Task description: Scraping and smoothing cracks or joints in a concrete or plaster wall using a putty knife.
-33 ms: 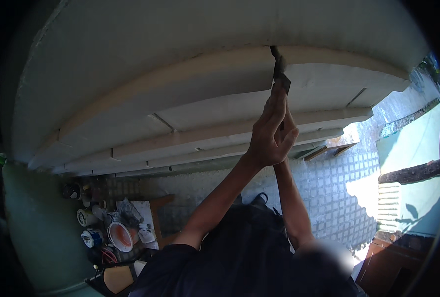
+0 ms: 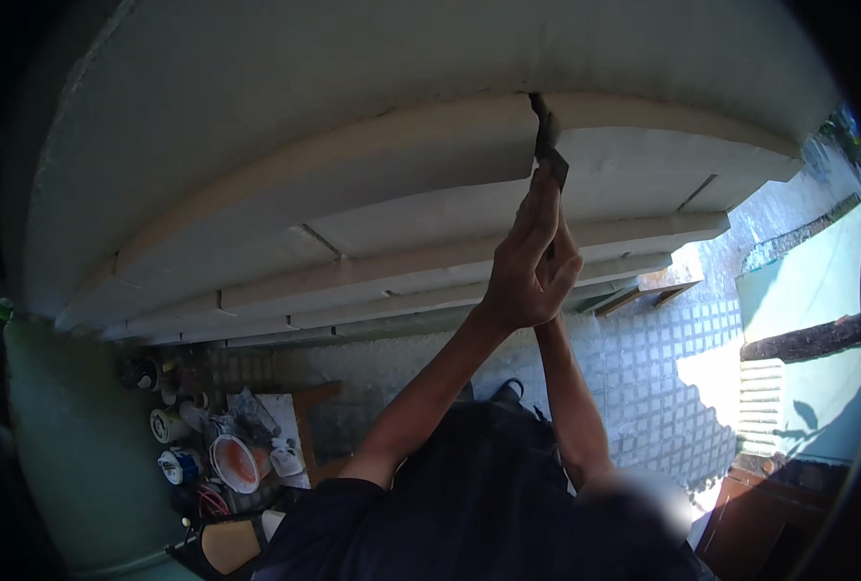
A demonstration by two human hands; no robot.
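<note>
Above me a pale painted ledge (image 2: 382, 131) has a narrow dark gap at its edge. A dark flat tool (image 2: 556, 167), its exact form hard to make out, reaches up into that gap. My left hand (image 2: 529, 271) is closed against it, fingers long and pressed together. My right hand (image 2: 564, 234) lies just behind, mostly hidden by the left, also closed about the tool, so the two hands meet palm toward palm. Both bare forearms rise from the lower edge.
More stepped ledges (image 2: 430, 247) run beneath the top one. Below at left, buckets (image 2: 232, 463), cans and a plastic bag crowd a low table (image 2: 295, 426) beside a green wall (image 2: 82, 436). Tiled floor (image 2: 653, 378) lies below; a wooden stand (image 2: 624, 302) is at right.
The top ledge, the tool and my hands sit very slightly lower in the picture. My grip looks the same.
</note>
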